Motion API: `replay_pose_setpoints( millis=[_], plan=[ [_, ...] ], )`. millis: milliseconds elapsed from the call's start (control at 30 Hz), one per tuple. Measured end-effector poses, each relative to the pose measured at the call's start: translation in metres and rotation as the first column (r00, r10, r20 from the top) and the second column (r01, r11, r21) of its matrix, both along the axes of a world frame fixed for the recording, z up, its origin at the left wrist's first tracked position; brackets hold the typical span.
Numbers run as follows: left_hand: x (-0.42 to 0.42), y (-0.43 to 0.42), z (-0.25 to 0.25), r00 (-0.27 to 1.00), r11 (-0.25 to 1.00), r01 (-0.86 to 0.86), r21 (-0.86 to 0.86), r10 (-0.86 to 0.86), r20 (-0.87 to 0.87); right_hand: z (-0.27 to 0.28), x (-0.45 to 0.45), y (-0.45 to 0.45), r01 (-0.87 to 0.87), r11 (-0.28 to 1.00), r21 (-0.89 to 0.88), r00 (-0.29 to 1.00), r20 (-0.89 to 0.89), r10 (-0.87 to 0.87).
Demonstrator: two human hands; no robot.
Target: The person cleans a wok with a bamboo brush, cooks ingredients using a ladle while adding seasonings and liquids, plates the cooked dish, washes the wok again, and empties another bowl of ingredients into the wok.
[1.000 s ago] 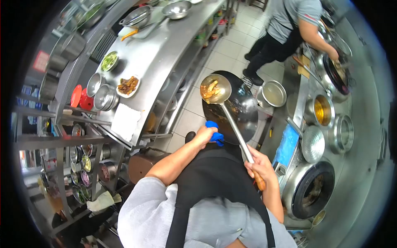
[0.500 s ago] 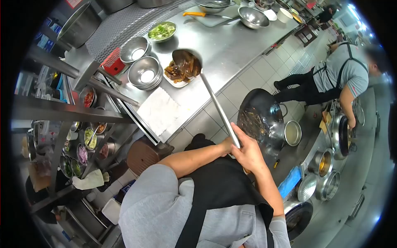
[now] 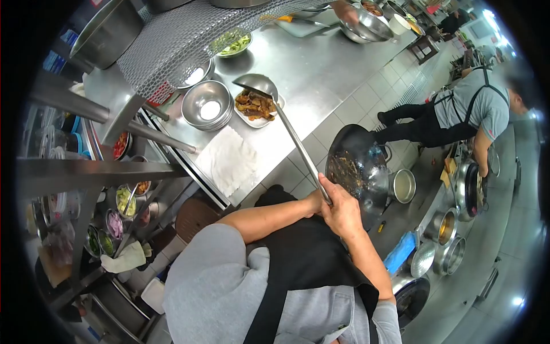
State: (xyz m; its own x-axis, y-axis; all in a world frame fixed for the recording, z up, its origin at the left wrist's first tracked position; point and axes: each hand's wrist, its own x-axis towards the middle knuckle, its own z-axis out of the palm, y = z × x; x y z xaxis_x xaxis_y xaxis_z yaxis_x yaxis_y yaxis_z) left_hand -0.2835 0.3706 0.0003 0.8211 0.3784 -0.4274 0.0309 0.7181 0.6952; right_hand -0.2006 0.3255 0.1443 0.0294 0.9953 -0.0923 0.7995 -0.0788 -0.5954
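My right hand [image 3: 342,211] is wrapped round the long handle of a steel ladle [image 3: 256,83]. The ladle's bowl is tilted over browned food pieces [image 3: 254,106] on a white plate [image 3: 264,122] at the steel counter's edge. Behind my right hand, my left hand [image 3: 313,203] is mostly hidden, so its fingers and whatever they hold do not show. A black wok [image 3: 358,172] with sauce residue is just beyond my hands, to the right of the ladle handle.
Stacked steel bowls [image 3: 207,105] and a white cloth [image 3: 227,160] lie by the plate. Another person's hand [image 3: 345,11] is near a bowl at the counter's far end. A co-worker [image 3: 472,103] stands at the stove, right. A metal rail [image 3: 97,167] crosses the left side.
The ladle moved from over the wok to the plate, leftward, and its bowl has since lifted slightly off the food. A person's hand has appeared at the far bowl.
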Motion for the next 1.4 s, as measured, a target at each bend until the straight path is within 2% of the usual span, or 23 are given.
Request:
replay_pose_setpoints(
  millis=[33, 67, 133, 167, 233, 333, 500, 600, 633, 700, 733, 767, 800, 867, 900, 1000, 1033, 1133, 1233, 1267, 1333, 1367, 1400],
  plan=[
    [-0.007, 0.003, 0.013, 1.0, 0.992, 0.029, 0.122, -0.029, -0.007, -0.007, -0.002, -0.001, 0.008, 0.999, 0.044, 1.0, -0.016, -0.007],
    [-0.01, 0.009, 0.023, 0.999, 0.995, 0.051, 0.082, -0.052, 0.002, -0.01, -0.005, -0.001, 0.015, 0.996, 0.089, 0.999, -0.032, -0.012],
    [-0.012, 0.016, 0.032, 0.995, 0.995, 0.102, -0.001, -0.102, 0.02, -0.004, -0.005, 0.0, 0.03, 0.999, -0.015, 0.999, -0.028, -0.031],
    [-0.011, 0.013, 0.021, 0.994, 0.994, 0.105, 0.004, -0.105, 0.024, -0.001, -0.004, 0.001, 0.043, 0.997, -0.064, 0.999, -0.025, -0.044],
    [-0.003, 0.006, -0.018, 0.993, 0.994, 0.109, 0.016, -0.11, 0.038, -0.002, -0.001, 0.002, 0.054, 0.999, 0.0, 0.994, -0.096, -0.054],
    [0.005, -0.007, -0.046, 0.978, 0.996, 0.027, -0.082, -0.009, 0.209, -0.005, 0.001, -0.002, 0.06, 0.997, 0.054, 0.975, -0.216, -0.047],
    [0.01, -0.01, -0.041, 0.961, 0.98, 0.165, -0.107, -0.135, 0.24, -0.011, 0.018, -0.011, 0.072, 0.997, 0.035, 0.949, -0.309, -0.057],
    [0.011, -0.014, -0.03, 0.927, 0.951, 0.293, -0.095, -0.258, 0.271, -0.019, 0.027, -0.033, 0.136, 0.975, -0.178, 0.581, -0.783, -0.224],
    [0.015, -0.015, -0.027, 0.915, 0.94, 0.326, -0.096, -0.289, 0.28, -0.011, 0.034, -0.041, 0.117, 0.96, -0.256, 0.419, -0.863, -0.281],
    [0.025, -0.019, -0.016, 0.913, 0.913, 0.376, -0.155, -0.337, 0.228, -0.006, 0.05, -0.072, 0.147, 0.952, -0.269, 0.225, -0.928, -0.297],
    [0.034, -0.025, -0.004, 0.945, 0.924, 0.325, -0.203, -0.313, 0.09, -0.004, 0.06, -0.095, 0.189, 0.945, -0.267, 0.127, -0.947, -0.293],
    [0.044, -0.03, 0.008, 0.958, 0.932, 0.262, -0.249, -0.282, -0.049, -0.001, 0.068, -0.123, 0.225, 0.944, -0.243, 0.055, -0.964, -0.261],
    [0.048, -0.042, -0.011, 0.973, 0.968, 0.176, -0.181, -0.199, -0.119, 0.001, 0.075, -0.156, 0.253, 0.936, -0.244, 0.009, -0.967, -0.254],
    [0.06, -0.057, 0.032, 0.94, 0.957, 0.265, -0.12, -0.284, -0.191, 0.017, 0.083, -0.228, 0.391, 0.886, -0.249, 0.087, -0.949, -0.305],
    [0.066, -0.068, 0.029, 0.927, 0.955, 0.277, -0.102, -0.294, -0.232, 0.024, 0.086, -0.267, 0.463, 0.845, -0.266, 0.131, -0.923, -0.363],
    [0.102, -0.116, 0.064, 0.884, 0.934, 0.357, -0.032, -0.348, -0.311, -0.005, 0.07, -0.375, 0.78, 0.588, -0.214, 0.136, -0.859, -0.493],
    [0.116, -0.134, 0.07, 0.873, 0.91, 0.414, -0.029, -0.406, -0.27, -0.018, 0.065, -0.404, 0.825, 0.493, -0.277, 0.059, -0.825, -0.563],
    [0.171, -0.197, 0.077, 0.818, 0.837, 0.546, 0.026, -0.527, -0.231, -0.037, 0.045, -0.487, 0.949, 0.177, -0.259, 0.102, -0.281, -0.954],
    [0.222, -0.267, 0.082, 0.728, 0.723, 0.679, 0.129, -0.64, -0.244, -0.09, 0.016, -0.539, 0.98, -0.144, -0.135, -0.188, -0.417, -0.889],
    [0.247, -0.293, 0.084, 0.69, 0.671, 0.723, 0.167, -0.682, -0.242, -0.087, 0.012, -0.547, 0.952, -0.23, -0.203, -0.303, -0.501, -0.811],
    [0.291, -0.348, 0.08, 0.686, 0.683, 0.726, 0.078, -0.712, -0.152, -0.069, 0.015, -0.574, 0.866, -0.359, -0.347, -0.499, -0.612, -0.613],
    [0.312, -0.372, 0.075, 0.631, 0.63, 0.775, 0.054, -0.763, -0.141, -0.063, 0.018, -0.582, 0.859, -0.377, -0.346, -0.502, -0.714, -0.488],
    [0.333, -0.397, 0.069, 0.565, 0.566, 0.824, 0.033, -0.815, -0.128, -0.062, 0.02, -0.594, 0.839, -0.407, -0.362, -0.534, -0.694, -0.484]
  ],
)
